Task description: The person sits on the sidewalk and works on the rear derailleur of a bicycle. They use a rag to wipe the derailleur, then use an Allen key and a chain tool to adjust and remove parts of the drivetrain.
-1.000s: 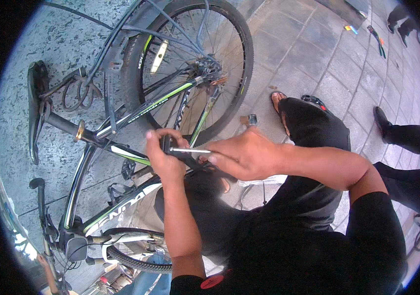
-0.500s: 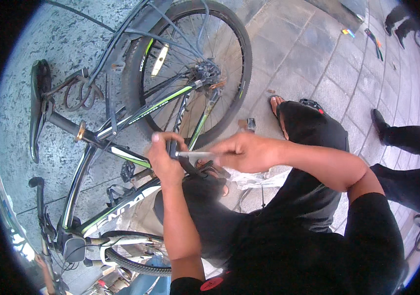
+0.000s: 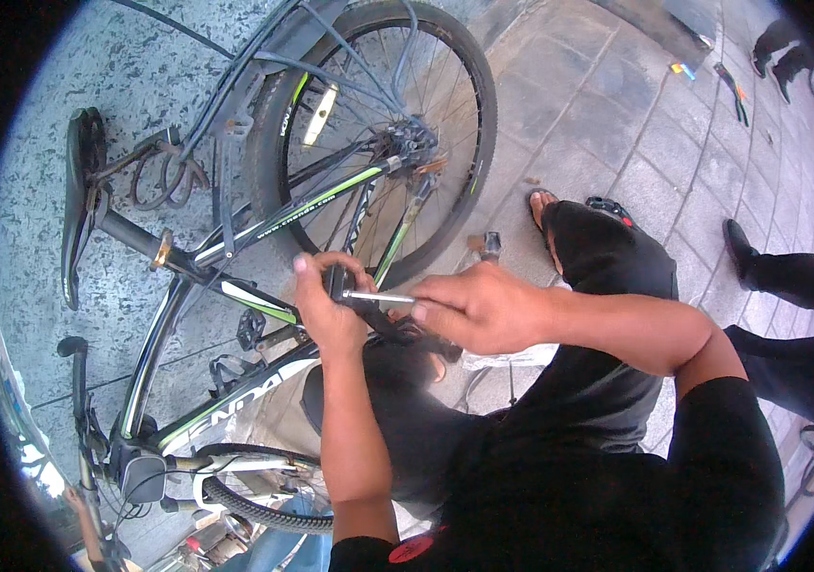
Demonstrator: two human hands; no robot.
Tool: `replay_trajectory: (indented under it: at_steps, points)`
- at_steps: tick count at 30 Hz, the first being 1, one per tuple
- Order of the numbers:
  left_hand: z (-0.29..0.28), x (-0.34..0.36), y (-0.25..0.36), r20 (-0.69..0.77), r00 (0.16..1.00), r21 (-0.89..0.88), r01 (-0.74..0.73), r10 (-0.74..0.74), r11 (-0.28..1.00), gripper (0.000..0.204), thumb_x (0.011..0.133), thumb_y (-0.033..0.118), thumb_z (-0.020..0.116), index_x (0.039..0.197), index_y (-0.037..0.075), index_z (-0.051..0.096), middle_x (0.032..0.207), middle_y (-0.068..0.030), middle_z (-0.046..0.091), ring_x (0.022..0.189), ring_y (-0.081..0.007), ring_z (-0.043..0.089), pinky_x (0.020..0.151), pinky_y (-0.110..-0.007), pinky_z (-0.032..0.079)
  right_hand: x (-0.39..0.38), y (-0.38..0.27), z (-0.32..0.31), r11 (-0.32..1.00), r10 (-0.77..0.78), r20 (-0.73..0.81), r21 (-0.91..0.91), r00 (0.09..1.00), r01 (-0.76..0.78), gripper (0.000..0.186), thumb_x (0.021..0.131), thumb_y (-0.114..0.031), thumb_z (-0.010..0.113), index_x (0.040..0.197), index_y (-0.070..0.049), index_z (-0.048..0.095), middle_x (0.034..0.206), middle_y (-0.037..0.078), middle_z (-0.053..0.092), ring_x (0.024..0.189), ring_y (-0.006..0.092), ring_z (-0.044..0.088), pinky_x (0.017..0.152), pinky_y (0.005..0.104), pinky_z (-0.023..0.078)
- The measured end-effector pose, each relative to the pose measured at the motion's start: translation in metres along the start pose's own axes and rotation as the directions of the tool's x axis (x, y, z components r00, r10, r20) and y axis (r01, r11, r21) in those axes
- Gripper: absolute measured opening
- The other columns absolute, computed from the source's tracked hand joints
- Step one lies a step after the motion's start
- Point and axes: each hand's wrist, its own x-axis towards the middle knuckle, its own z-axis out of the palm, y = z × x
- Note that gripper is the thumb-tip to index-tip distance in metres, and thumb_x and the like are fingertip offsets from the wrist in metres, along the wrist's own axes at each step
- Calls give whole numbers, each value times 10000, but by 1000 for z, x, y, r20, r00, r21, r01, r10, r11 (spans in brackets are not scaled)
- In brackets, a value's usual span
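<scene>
My left hand (image 3: 329, 319) is closed around a small black block-shaped part (image 3: 338, 283), thumb up along its side. From the right, my right hand (image 3: 488, 307) grips a tool with a slim straight metal shaft (image 3: 378, 296); its handle is hidden in the fingers. The tip of the shaft meets the side of the black part. Behind and beside my hands lies a black, white and green bicycle (image 3: 307, 205), tipped on its side. Its rear wheel (image 3: 485, 124) is beyond my hands, and a pedal (image 3: 251, 330) shows left of my left hand.
The bicycle's saddle (image 3: 82, 205) and handlebar (image 3: 80, 391) extend to the left, over bluish mottled ground. On the paving (image 3: 607, 114) at the far right lie dark pliers-like tools with orange on the handle (image 3: 736, 91). Another person's dark-trousered legs (image 3: 798, 276) are at right.
The view has shifted slightly, so the bicycle sits a little further right. My right hand, blurred before, is now sharp and a bit lower; the shaft still meets the black part.
</scene>
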Motion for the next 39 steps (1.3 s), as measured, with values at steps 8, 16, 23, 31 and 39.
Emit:
replay_trajectory:
  at_steps: [8,16,23,31,39]
  points:
    - [-6,0,-1,24,999,133,31,-34,991,659,1078,512,332,831,-23,628,653,-99,570,552,-166,541,529,-294,417,7,7,-14,713,318,463,458,827,-530,276,1030,-234,607,1060,27,690,700,65,628,541,177,625,503,337,491]
    - [-10,-5,-2,104,989,18,-111,109,994,655,1083,482,325,799,-20,635,673,-100,595,573,-157,559,538,-299,410,6,0,-12,831,411,320,254,853,-496,263,1037,-235,586,1055,8,685,783,88,677,542,175,624,530,400,508]
    - [0,1,4,-30,997,-60,73,-75,996,648,1049,567,396,843,0,632,639,-86,563,535,-178,558,541,-317,479,9,-14,-14,527,570,264,609,778,-593,208,1004,-221,661,1020,-15,687,683,4,506,471,120,485,440,313,406]
    - [-25,4,-20,100,933,622,-330,346,710,513,1082,390,396,877,31,700,729,-70,650,733,-203,638,676,-394,517,8,-15,3,844,56,67,-536,996,-11,207,952,-141,598,1073,17,653,743,206,648,663,375,664,620,457,517]
    - [-25,-2,-7,154,978,141,-163,141,977,513,1080,412,502,796,5,631,721,11,534,698,-85,487,631,-296,415,15,-14,-10,729,552,323,262,769,-632,205,1008,-158,582,998,21,683,708,39,628,580,123,534,549,269,433]
